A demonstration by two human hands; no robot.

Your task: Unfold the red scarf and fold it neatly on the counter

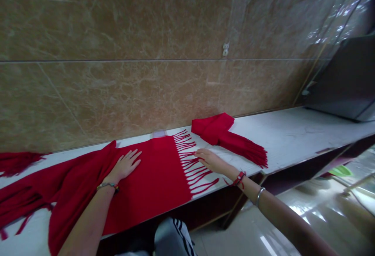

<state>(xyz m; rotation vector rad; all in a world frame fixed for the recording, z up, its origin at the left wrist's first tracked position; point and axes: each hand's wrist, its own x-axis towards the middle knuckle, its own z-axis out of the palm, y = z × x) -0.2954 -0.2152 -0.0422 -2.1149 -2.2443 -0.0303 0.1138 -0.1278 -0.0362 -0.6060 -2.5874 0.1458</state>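
A red scarf [158, 166] lies spread on a white counter, its near side at the counter's front edge. My left hand [124, 166] rests flat on it, fingers stretched and apart, beside a gathered fold. At the scarf's right end, twisted fringe strands [187, 162] fan out over the white top. My right hand [209, 159] is at this fringe with its fingers close together, apparently pinching a strand; the fingertips are partly hidden. Just beyond it lies a second red scarf [216, 129], folded into a crossed shape with its fringed end pointing right.
The white counter [281, 131] runs along a brown marbled tile wall [146, 92]. More red fringed fabric [20, 162] lies at the far left. A dark box-like object [342, 80] stands at the right end. Open shelving is under the counter, and a green basin [340, 171] sits lower right.
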